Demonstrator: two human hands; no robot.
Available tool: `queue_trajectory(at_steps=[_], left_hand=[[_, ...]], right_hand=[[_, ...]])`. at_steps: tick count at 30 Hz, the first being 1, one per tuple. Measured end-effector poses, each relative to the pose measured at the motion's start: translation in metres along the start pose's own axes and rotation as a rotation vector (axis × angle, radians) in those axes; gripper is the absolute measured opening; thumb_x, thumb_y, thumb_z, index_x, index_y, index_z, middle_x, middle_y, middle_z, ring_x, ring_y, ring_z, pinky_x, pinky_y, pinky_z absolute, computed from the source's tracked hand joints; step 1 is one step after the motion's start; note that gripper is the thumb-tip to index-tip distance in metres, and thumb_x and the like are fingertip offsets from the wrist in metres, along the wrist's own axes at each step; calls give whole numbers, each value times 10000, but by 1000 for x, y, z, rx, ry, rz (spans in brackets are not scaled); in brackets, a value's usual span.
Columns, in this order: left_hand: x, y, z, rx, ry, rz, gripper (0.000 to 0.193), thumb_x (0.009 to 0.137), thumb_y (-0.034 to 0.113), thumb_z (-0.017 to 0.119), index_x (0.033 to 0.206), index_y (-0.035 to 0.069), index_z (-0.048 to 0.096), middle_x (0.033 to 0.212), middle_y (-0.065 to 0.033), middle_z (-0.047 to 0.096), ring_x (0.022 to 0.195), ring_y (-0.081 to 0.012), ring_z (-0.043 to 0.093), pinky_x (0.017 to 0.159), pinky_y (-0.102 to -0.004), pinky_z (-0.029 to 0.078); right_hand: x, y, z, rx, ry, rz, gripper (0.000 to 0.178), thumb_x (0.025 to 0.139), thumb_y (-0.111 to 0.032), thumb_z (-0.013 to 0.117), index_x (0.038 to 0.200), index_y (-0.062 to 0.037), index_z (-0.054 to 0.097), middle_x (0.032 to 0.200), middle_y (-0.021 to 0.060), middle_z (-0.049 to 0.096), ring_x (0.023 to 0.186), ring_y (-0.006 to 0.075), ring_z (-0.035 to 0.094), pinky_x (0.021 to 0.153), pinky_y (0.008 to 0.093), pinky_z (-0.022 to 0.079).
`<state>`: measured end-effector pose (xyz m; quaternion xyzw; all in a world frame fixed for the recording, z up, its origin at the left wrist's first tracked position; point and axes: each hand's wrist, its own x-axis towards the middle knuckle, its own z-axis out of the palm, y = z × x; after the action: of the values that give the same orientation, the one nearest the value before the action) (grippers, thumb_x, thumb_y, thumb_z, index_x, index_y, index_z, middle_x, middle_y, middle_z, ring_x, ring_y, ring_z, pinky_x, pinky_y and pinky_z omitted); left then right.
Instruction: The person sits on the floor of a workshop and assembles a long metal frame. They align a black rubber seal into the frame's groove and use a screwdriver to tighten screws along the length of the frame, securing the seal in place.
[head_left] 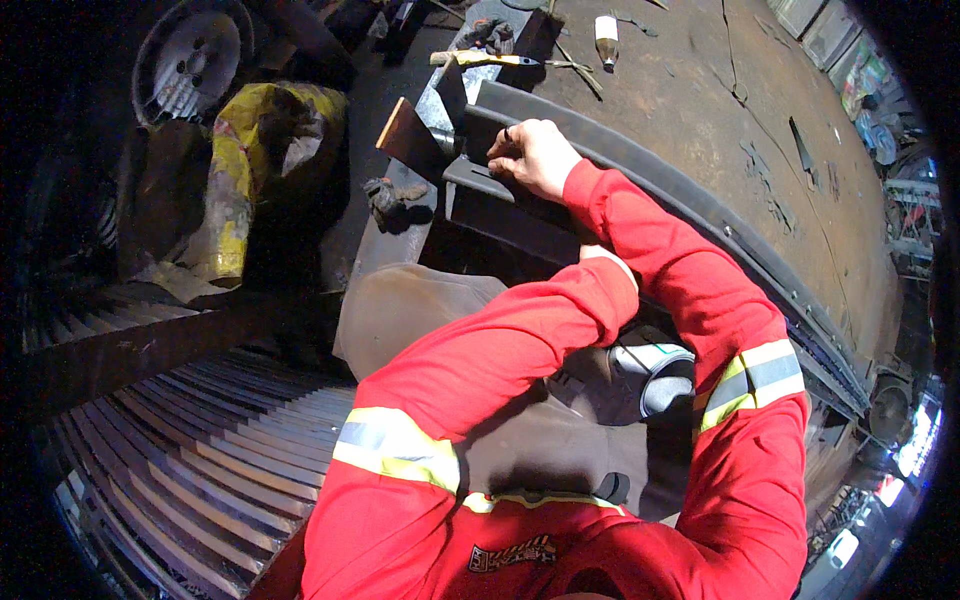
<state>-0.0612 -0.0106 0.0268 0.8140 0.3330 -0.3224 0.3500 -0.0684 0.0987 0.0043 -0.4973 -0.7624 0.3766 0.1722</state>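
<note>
My right hand (pixel 540 158) is closed, its fingers curled down at the slotted end of a dark steel angle piece (pixel 520 218). Whatever those fingers may pinch is too small or hidden to make out. Of my left hand (pixel 610 257) only a strip of wrist shows; the rest passes under the right forearm, beside the steel. A long dark steel section (pixel 690 195) runs behind my right hand, bending off to the lower right. Left of the angle piece, a flat plate with a rusty edge (pixel 405 135) stands upright on a grey metal beam (pixel 375 245).
A dark work glove (pixel 392 200) lies on the beam. Farther back are a yellow-handled brush (pixel 480 59), thin rods (pixel 578 72) and a bottle with a white label (pixel 606 42). A yellow sack (pixel 240 150) and stacked steel strips (pixel 200 450) fill the left.
</note>
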Motion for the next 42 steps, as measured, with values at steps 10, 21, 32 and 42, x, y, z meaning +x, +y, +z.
queue_trajectory(at_steps=[10, 21, 32, 42], left_hand=[[0, 1, 2, 9, 16, 51, 368, 857, 327, 444, 1145, 187, 626, 1181, -66, 607, 1060, -247, 596, 886, -454, 441], [-6, -2, 6, 23, 23, 102, 351, 835, 316, 482, 1118, 180, 640, 1150, -70, 619, 1041, -251, 604, 872, -445, 454], [-12, 0, 13, 24, 74, 134, 336, 813, 305, 519, 1091, 172, 653, 1119, -75, 632, 1022, -254, 613, 857, -437, 467], [-23, 2, 21, 26, 101, 179, 323, 792, 296, 554, 1066, 165, 665, 1090, -79, 643, 1004, -258, 620, 844, -429, 479]], right_hand=[[3, 6, 2, -49, -42, -69, 130, 756, -48, 667, 876, -4, 687, 821, 177, 676, 769, 242, 683, 687, 323, 530], [8, -4, 9, -44, -62, -17, 168, 752, -54, 661, 908, 4, 683, 871, 194, 670, 817, 281, 669, 749, 348, 518], [-12, 8, 21, 221, 100, 136, 167, 754, -98, 668, 883, 5, 693, 817, 211, 667, 788, 282, 667, 739, 340, 503], [-20, 7, 24, 221, 66, 23, 200, 758, -71, 662, 939, 14, 681, 886, 207, 670, 846, 261, 669, 766, 332, 503]])
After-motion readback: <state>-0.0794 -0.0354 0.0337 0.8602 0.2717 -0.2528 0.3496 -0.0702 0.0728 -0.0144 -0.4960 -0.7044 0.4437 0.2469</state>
